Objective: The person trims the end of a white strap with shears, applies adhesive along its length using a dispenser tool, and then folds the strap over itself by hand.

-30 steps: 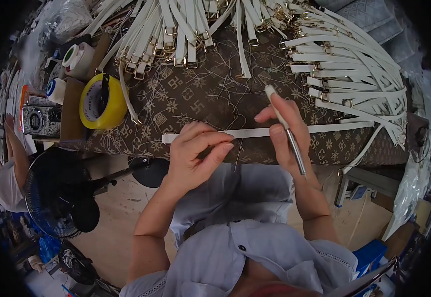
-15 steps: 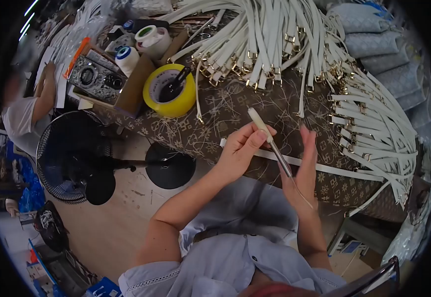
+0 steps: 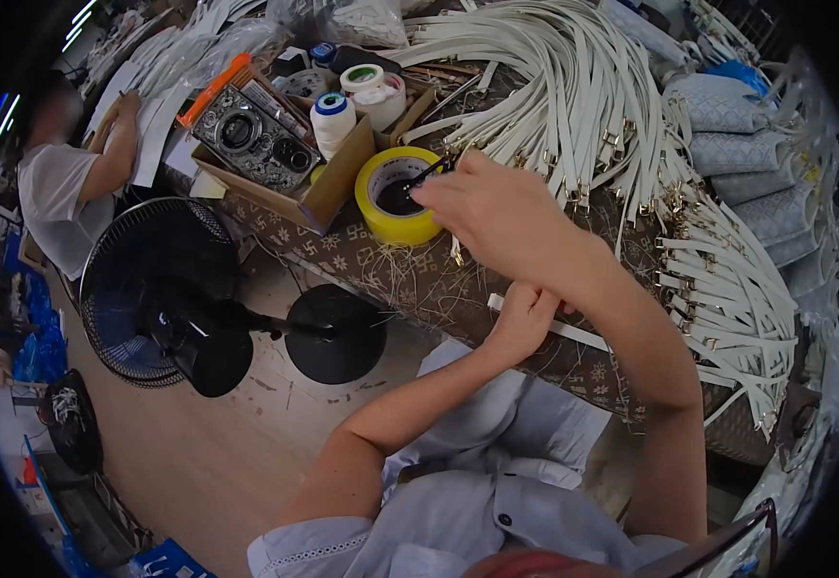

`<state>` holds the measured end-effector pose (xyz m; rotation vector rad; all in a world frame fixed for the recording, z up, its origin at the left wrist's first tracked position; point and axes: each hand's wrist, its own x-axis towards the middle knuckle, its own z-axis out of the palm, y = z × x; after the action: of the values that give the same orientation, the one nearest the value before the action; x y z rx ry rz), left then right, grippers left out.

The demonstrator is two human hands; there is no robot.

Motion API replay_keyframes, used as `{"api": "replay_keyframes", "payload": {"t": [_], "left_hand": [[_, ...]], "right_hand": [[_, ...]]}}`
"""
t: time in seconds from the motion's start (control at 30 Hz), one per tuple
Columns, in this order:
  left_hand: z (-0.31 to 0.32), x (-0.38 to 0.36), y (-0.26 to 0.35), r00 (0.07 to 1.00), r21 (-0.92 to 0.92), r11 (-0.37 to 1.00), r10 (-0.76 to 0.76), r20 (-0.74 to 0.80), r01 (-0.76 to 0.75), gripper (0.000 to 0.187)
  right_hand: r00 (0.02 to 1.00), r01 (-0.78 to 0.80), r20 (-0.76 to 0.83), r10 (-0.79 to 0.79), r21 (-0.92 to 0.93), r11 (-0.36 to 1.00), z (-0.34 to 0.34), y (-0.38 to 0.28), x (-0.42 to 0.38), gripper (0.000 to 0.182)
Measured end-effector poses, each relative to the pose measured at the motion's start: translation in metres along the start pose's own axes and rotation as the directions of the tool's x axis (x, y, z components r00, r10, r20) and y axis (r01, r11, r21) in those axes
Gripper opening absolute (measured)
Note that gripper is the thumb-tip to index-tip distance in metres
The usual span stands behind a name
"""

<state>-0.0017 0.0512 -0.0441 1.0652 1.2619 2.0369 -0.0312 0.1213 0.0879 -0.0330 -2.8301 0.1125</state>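
Note:
My right hand [image 3: 485, 207] reaches over the yellow tape roll [image 3: 373, 214], its fingers closed around the upper part of a black-handled tool standing in the roll's hole. Below my right forearm, my left hand [image 3: 520, 326] has its fingers pressed together; what they hold is hidden. Near its fingertips, the end of a white strap [image 3: 578, 336] shows on the brown patterned cloth [image 3: 342, 249].
White straps with gold buckles [image 3: 573, 106] spread across the back and right. A cardboard box [image 3: 328, 188] holds thread spools and a speaker-like device. A black fan [image 3: 164, 299] stands left. Another person [image 3: 77, 188] works at the far left.
My right hand has moved up and left to the tape roll. My left hand has shifted slightly right and down; the white-handled metal tool it held is out of sight. The view has shifted.

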Motion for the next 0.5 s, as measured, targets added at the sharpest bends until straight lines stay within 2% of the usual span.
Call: {"api": "replay_keyframes", "payload": {"t": [0.03,0.07,0.1,0.17,0.2,0.27,0.3,0.33,0.43,0.5], "left_hand": [[-0.008,0.004,0.009,0.982,-0.002,0.99,-0.14,0.129,0.142,0.019],[-0.013,0.007,0.014,0.926,0.014,0.959,-0.278,0.258,0.284,0.018],[-0.013,0.007,0.014,0.916,0.018,0.956,-0.287,0.278,0.294,0.018],[-0.01,0.004,0.011,0.955,-0.035,0.972,-0.223,0.197,0.234,0.021],[-0.009,0.003,0.008,0.944,-0.044,0.966,-0.24,0.229,0.256,0.021],[-0.011,0.001,0.0,0.971,-0.105,0.984,-0.124,0.203,0.148,0.019],[-0.012,0.001,0.0,0.95,-0.118,0.958,-0.232,0.211,0.26,0.021],[-0.013,0.003,0.002,0.917,-0.127,0.922,-0.333,0.221,0.365,0.025],[-0.008,0.011,0.02,0.856,-0.175,0.847,-0.456,0.244,0.501,0.028],[-0.007,0.011,0.02,0.859,-0.162,0.86,-0.433,0.275,0.485,0.031]], "right_hand": [[0.999,0.031,0.023,-0.029,-0.088,0.996,0.018,0.01,0.02,0.02],[0.993,0.034,0.118,-0.015,-0.16,0.987,0.029,0.013,0.037,0.016],[0.977,0.038,0.214,0.013,-0.229,0.973,0.04,0.015,0.048,0.013],[0.99,0.051,0.14,-0.014,-0.265,0.963,0.056,0.018,0.056,0.007],[0.996,0.042,0.083,-0.022,-0.255,0.966,0.061,0.02,0.058,0.009],[0.999,0.016,0.033,-0.008,-0.247,0.969,0.065,0.023,0.062,0.012],[0.999,-0.004,0.037,0.013,-0.245,0.97,0.061,0.024,0.062,0.012],[0.998,-0.02,0.054,0.033,-0.221,0.975,0.048,0.023,0.057,0.012],[0.989,-0.146,0.02,0.148,-0.074,0.987,-0.006,0.022,0.03,0.016],[0.951,-0.292,-0.015,0.308,0.277,0.915,-0.054,0.024,-0.015,0.019]]}}
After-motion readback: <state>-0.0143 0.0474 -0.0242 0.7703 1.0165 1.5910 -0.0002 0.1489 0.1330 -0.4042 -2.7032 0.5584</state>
